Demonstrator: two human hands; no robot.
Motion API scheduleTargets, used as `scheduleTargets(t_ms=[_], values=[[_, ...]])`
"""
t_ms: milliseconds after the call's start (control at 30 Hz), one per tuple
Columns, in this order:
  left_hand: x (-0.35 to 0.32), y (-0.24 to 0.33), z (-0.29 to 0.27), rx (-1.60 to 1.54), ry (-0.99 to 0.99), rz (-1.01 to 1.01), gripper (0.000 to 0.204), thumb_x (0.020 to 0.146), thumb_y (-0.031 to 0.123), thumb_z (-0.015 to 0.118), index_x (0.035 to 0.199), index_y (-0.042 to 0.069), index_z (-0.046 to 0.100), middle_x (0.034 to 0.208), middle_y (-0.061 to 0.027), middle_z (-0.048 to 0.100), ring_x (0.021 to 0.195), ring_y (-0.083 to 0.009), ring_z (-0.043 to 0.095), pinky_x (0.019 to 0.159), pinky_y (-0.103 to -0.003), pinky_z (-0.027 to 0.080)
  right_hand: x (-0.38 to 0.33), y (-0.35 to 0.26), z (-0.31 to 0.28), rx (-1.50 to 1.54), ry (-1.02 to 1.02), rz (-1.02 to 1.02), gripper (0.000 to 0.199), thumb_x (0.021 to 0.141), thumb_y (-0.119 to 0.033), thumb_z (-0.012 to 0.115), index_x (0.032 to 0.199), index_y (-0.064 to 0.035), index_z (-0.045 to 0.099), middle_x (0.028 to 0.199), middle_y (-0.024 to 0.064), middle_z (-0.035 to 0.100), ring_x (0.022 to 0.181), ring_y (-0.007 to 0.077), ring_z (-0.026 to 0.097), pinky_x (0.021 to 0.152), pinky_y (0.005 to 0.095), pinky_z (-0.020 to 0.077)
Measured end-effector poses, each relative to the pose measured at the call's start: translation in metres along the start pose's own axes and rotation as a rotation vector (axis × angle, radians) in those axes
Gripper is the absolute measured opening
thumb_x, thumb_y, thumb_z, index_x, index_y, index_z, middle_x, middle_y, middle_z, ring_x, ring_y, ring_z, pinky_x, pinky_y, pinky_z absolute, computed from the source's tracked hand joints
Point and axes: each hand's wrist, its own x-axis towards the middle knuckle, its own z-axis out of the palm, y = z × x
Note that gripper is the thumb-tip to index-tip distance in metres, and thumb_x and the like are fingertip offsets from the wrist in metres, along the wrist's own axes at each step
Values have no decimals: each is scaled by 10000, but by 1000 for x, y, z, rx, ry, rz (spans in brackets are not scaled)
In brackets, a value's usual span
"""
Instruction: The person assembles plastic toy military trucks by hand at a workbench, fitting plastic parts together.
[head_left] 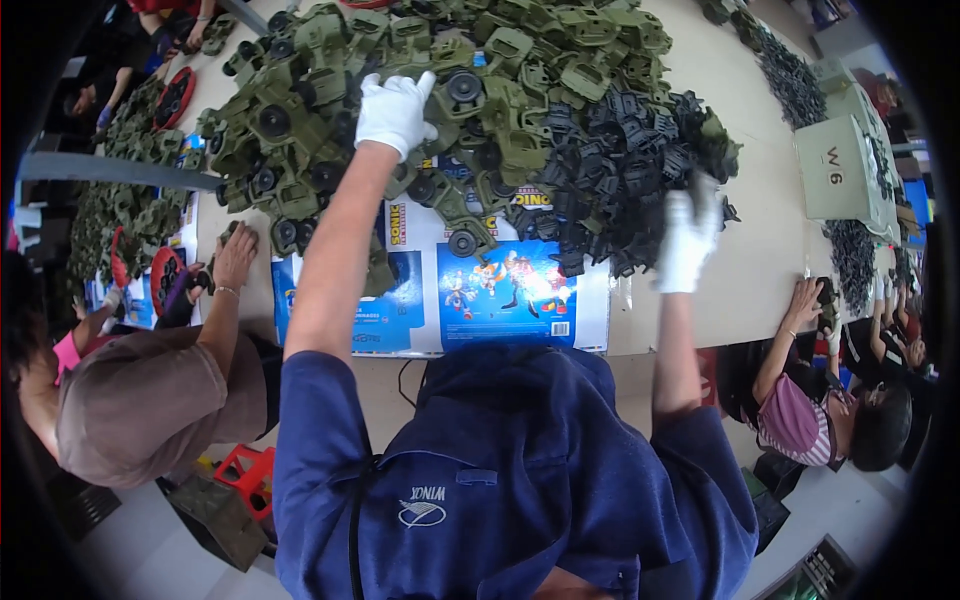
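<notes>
My left hand (395, 114), in a white glove, is over a big heap of olive-green plastic toy vehicle bodies (505, 50). Its fingers are apart, and nothing shows gripped in them. Close by its fingertips lies a green vehicle with a black wheel (463, 87). My right hand (688, 238), gloved in white too, is smeared by motion at the right edge of a pile of small black plastic parts (610, 130); whether it holds anything cannot be made out. The black parts lie against the right side of the green heap.
Blue printed cardboard sheets (505, 300) lie on the table under the heap's near edge. Co-workers sit left and right, one resting a hand (235, 257) on the tabletop. A pale green bin (848, 170) stands at right, and a red round tray (172, 98) at left.
</notes>
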Motion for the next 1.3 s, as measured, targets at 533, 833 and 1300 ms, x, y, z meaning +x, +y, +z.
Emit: scheduleTargets(t_ms=[533,833,1300], values=[[28,-9,-41,-89,-299,20,952,634,514,819,1437,173,439,1262,-127,611,1121,-291,619,940,-405,497,32,-37,86,-117,-540,-89,158,851,-186,701,966,-79,718,969,103,715,829,210,672,773,350,524],[-124,14,-41,-1622,-174,110,788,528,155,946,1222,36,593,1128,-33,649,1037,-159,585,924,-335,495,-1,-68,12,1202,-750,867,278,987,-177,555,1217,-21,556,1080,108,657,859,202,673,747,335,576],[-197,146,-28,-2392,-83,0,1217,614,481,892,1511,11,217,1401,-127,492,1296,-234,471,1104,-368,344,-98,-125,-8,391,-529,728,132,852,-92,722,955,-21,679,892,16,651,739,59,543,693,212,433]])
